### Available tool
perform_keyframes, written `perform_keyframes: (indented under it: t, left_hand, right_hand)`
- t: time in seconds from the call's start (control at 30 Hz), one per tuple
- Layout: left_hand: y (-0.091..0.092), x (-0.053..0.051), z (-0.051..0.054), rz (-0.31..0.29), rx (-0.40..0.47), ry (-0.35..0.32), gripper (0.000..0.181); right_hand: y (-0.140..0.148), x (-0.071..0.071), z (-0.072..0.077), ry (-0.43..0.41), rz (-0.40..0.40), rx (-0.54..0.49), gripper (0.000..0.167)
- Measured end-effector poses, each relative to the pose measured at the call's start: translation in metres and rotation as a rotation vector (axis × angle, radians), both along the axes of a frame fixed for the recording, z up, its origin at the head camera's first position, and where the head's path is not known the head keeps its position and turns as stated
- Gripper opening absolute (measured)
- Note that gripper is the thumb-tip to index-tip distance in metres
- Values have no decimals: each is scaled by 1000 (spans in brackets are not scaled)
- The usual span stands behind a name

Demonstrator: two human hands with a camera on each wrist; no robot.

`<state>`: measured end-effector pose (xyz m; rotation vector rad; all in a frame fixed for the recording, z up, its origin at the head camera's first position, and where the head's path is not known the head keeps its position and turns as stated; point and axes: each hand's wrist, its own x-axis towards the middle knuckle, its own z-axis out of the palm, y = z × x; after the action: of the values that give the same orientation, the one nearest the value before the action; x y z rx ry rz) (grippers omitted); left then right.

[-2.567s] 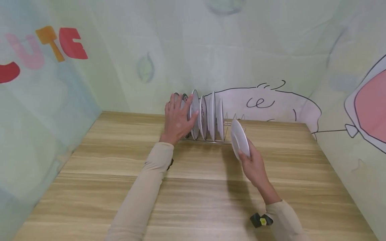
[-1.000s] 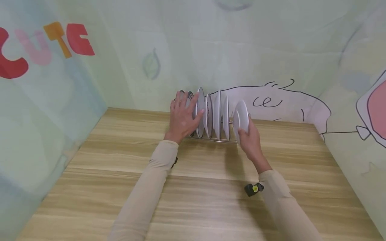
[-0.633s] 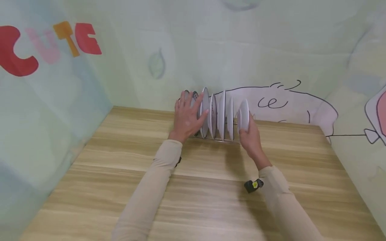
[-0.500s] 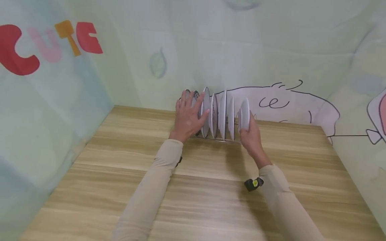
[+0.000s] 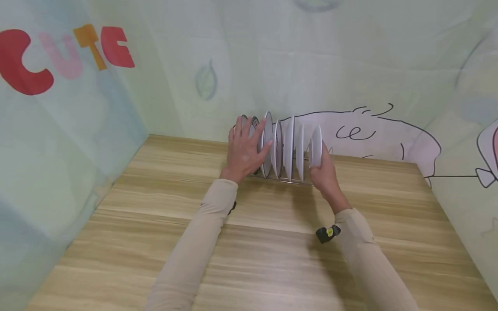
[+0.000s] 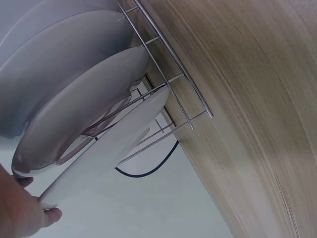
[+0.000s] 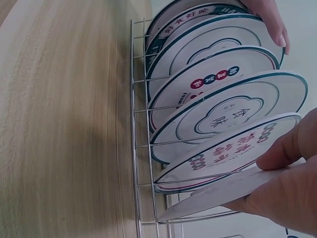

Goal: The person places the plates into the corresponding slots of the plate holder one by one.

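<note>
A wire dish rack (image 5: 289, 181) holds several patterned plates (image 7: 237, 111) on edge in a row. At the row's right end my right hand (image 5: 326, 178) pinches a white plate (image 5: 316, 147) by its near rim. In the right wrist view that held plate (image 7: 223, 192) stands on edge between the rack wires, its lower rim down at the rack's base, slightly apart from its neighbour at the top. My left hand (image 5: 245, 151) rests with spread fingers over the leftmost plates (image 5: 267, 144); in the left wrist view its fingertips (image 6: 52, 216) touch a plate rim.
The rack stands on a wood-grain table (image 5: 253, 259) near its back edge. Behind rises a printed cloth wall (image 5: 167, 86), and another cloth side lies to the right (image 5: 467, 216). A black wrist strap mount (image 5: 328, 233) sits by the right sleeve.
My right hand has brought its plate from in front of the rack back and upright into the row's right end. My left hand stays on the left plates. The head view has shifted slightly.
</note>
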<state>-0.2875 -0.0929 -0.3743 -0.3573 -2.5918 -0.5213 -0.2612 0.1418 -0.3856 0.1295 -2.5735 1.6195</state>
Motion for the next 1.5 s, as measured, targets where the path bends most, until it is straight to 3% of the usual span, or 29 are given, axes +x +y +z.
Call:
perform_keyframes:
  t: [0.9, 1.23, 1.5]
  left_hand:
    - [0, -1, -2, 5, -7, 12, 64]
    - [0, 0, -1, -1, 7, -3, 64]
    - [0, -2, -2, 1, 2, 15, 63]
  right_hand:
    - [5, -4, -5, -11, 31, 47, 92]
    - [5, -5, -9, 10, 44, 57, 84]
    - [4, -2, -8, -28, 53, 92, 79]
